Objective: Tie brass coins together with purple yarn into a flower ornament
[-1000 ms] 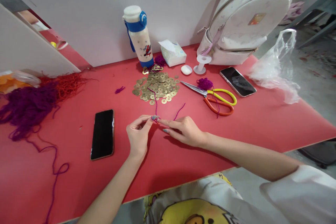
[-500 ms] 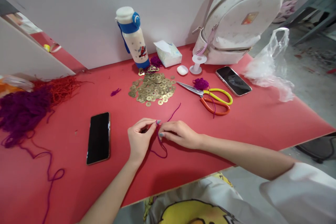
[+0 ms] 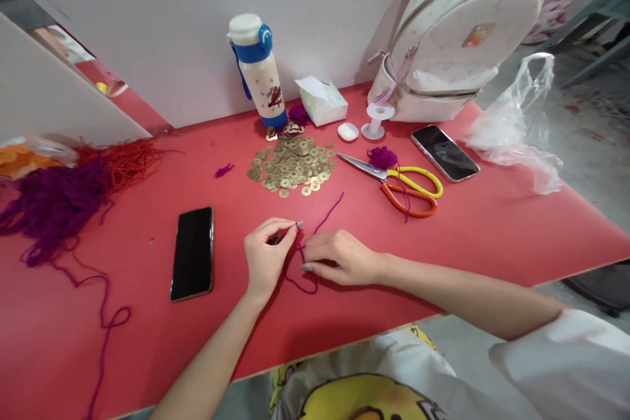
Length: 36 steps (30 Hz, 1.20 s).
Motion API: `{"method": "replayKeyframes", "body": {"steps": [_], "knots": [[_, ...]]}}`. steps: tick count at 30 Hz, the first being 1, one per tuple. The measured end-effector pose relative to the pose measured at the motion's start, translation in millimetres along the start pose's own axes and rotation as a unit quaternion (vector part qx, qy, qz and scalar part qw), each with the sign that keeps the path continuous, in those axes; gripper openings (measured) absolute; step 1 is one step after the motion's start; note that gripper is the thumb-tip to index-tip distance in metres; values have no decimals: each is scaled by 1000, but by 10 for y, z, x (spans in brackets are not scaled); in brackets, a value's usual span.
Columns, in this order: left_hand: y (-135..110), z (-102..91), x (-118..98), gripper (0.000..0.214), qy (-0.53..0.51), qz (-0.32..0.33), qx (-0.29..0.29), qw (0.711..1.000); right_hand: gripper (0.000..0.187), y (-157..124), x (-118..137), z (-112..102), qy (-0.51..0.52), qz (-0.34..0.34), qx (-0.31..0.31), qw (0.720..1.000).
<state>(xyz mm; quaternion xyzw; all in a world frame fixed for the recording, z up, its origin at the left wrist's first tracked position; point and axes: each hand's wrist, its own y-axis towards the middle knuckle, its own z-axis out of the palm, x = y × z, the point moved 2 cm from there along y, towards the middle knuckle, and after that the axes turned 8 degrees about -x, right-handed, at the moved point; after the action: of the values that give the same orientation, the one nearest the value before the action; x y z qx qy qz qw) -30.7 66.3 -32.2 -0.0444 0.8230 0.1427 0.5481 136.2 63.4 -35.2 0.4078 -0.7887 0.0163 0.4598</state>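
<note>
Between my hands runs a purple cord (image 3: 309, 289), with a loop lying on the red tabletop and a loose end sticking out beyond my fingers. My left hand (image 3: 268, 256) pinches the cord between thumb and forefinger. Just to its right, my right hand (image 3: 342, 259) is closed with thumb and fingers on the same cord, a little lower down. Past the hands lies a heap of brass coins (image 3: 295, 164) with holes in the middle. Scissors (image 3: 388, 177) with one yellow and one orange handle lie to the right of the coins.
A black phone (image 3: 193, 254) lies left of my hands, another phone (image 3: 445, 153) at the right. Purple yarn (image 3: 63, 200) is piled far left. At the back stand a bottle (image 3: 258, 72), tissue pack (image 3: 322, 102), white spool (image 3: 378, 119) and backpack (image 3: 453, 33); a plastic bag (image 3: 516, 131) sits right.
My right hand has drawn slightly down along the cord, away from my left fingertips. The left hand keeps its pinch. The whole view has shifted a little.
</note>
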Motion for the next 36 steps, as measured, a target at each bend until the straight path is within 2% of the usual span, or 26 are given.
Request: {"method": "replayKeyframes", "body": {"steps": [3,7,11,14,17,20,22,25,28,32,36], "knots": [[0,2,-11,11,11,31,14,999,21,10,-1,-20,-7,14,-37,999],[-3,5,-16,11,-22,23,20,999,22,22,-55,-40,19,94,-96,991],[-6,8,-16,12,-55,-8,16,998,29,16,-107,-26,56,171,-87,980],[-4,15,-17,12,-58,-15,14,998,33,9,-123,7,103,192,-72,973],[3,18,-10,12,-46,-13,7,999,32,-3,-120,37,160,193,-57,967],[1,14,-5,12,-4,1,3,1000,17,-17,-87,29,194,169,-51,965],[-11,24,-11,12,34,19,26,999,11,-17,-60,-3,182,138,-59,972],[-37,55,-29,13,71,39,81,993,9,-2,-50,-73,156,96,-96,978],[-51,78,-44,12,54,48,109,991,6,17,-89,-136,161,89,-148,972],[-40,77,-38,15,20,41,108,993,2,22,-182,-178,168,111,-205,958],[-33,75,-33,14,11,42,102,994,4,15,-251,-179,180,116,-231,949]]}}
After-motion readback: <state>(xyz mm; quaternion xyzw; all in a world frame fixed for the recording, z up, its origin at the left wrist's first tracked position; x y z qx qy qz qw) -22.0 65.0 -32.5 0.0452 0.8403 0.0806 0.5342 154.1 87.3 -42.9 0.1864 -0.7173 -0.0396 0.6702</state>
